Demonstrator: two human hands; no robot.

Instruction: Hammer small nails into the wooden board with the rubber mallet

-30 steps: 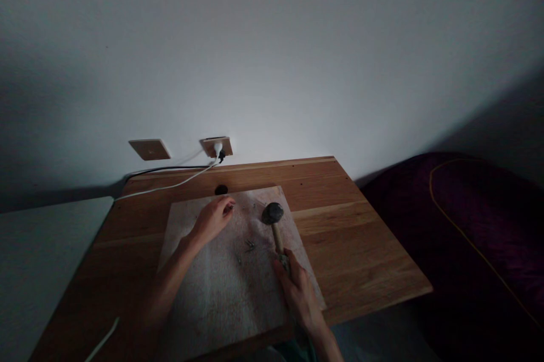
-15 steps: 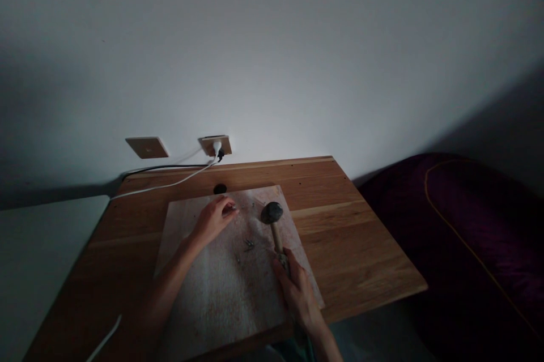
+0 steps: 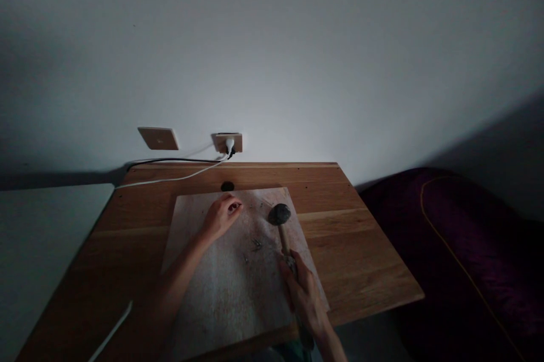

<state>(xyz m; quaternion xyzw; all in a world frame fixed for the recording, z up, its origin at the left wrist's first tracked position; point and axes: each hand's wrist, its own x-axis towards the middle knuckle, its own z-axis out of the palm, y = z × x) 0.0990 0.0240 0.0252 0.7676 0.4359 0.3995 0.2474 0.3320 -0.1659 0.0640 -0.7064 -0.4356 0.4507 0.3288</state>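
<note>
My right hand (image 3: 305,294) is closed around the handle of a mallet (image 3: 279,214) with a dark, rounded head and a light handle. The head hovers over or rests on the right part of a pale wooden board (image 3: 212,299); which of the two I cannot tell. Near the board's far edge, my left hand (image 3: 221,216) is closed in a pinch, with a small, pale glint at the fingertips that looks like a nail. A small heap of nails (image 3: 256,244) lies mid-board between my hands, and a few tiny pieces are scattered around it.
The board lies on a brown wooden table (image 3: 361,248) against a wall. White and black cables run from a wall socket (image 3: 229,143) along the table's back, beside a dark round hole (image 3: 228,186). A pale panel (image 3: 46,243) is at left, a purple cushion-like mass (image 3: 480,254) at right.
The camera view has shifted slightly, so the board, table and socket sit a little farther right. Both hands keep their grips, and the mallet stays in nearly the same place over the board.
</note>
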